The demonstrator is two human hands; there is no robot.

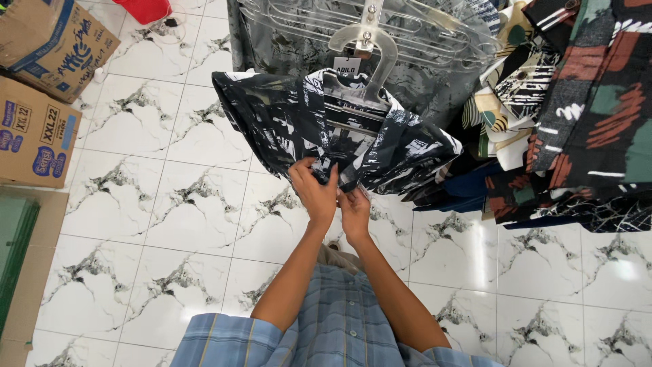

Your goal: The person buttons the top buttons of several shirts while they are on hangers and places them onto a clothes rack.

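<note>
black-and-white patterned shirt (299,129), clear hanger (363,51), white grey-veined marble floor tiles (170,224), brown cardboard boxes (41,129).

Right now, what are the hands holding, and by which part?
Both the left hand and right hand grip the black-and-white patterned shirt on its clear hanger, at the front opening near the lower edge.

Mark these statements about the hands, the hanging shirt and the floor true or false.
1. Both hands, left hand and right hand, touch the black-and-white patterned shirt. True.
2. The shirt hangs on a red wooden hanger. False: it hangs on a clear plastic hanger.
3. Brown cardboard boxes sit on the white marble-patterned tile floor. True.
4. The shirt lies flat on the floor. False: it hangs above it.
</note>
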